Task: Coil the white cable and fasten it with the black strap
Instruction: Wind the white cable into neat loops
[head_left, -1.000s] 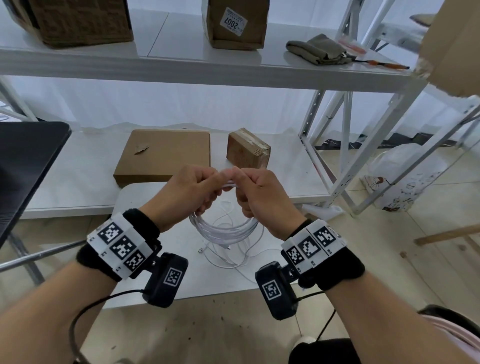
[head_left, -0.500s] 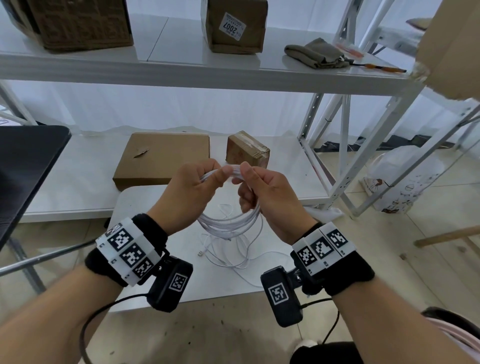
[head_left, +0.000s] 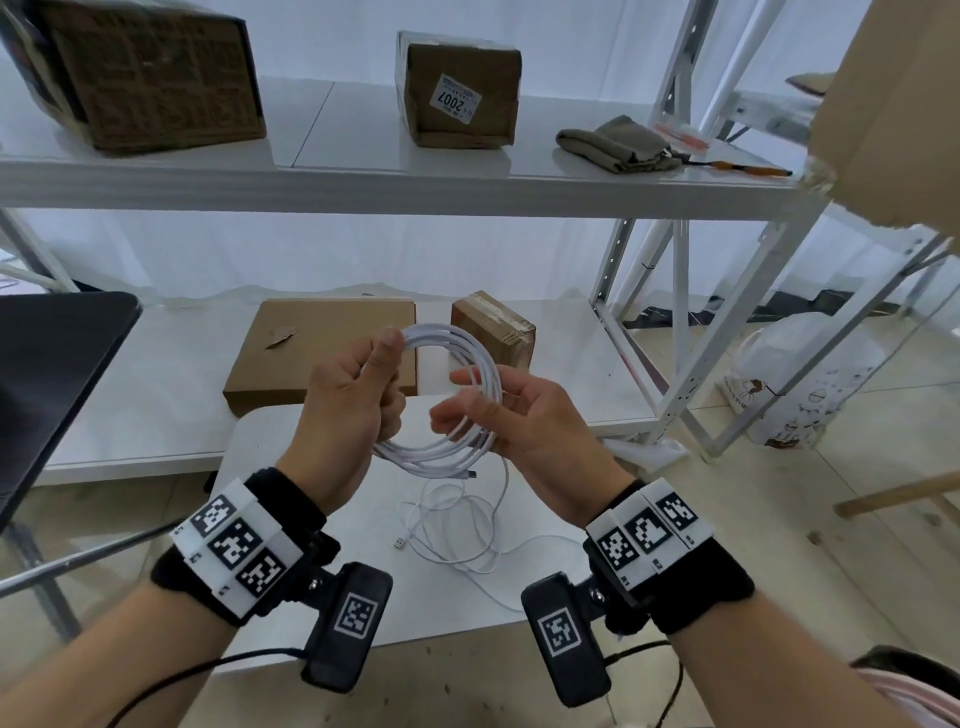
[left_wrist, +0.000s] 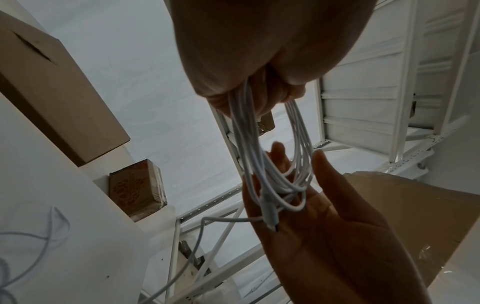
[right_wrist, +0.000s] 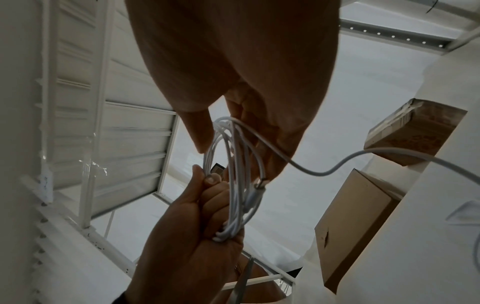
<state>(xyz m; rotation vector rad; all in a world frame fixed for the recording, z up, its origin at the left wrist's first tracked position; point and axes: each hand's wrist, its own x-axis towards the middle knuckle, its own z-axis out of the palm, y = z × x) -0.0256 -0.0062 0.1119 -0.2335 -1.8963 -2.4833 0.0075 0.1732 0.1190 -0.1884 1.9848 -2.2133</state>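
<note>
While left hand (head_left: 358, 400) grips white cable (head_left: 467, 364) coil, right hand (head_left: 519, 421) fingers loose against loops, flat carton (head_left: 322, 353), taped box (head_left: 493, 327) behind, slack cable on white table (head_left: 260, 467).

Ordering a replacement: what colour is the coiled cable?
White, clearest in the head view: thin round coiled cable.

The head camera looks down from above at the table (head_left: 322, 519) and shelves, and each wrist camera looks up, very close, sharing the white cable (head_left: 467, 364) (left_wrist: 259, 164) (right_wrist: 233, 185).
</note>
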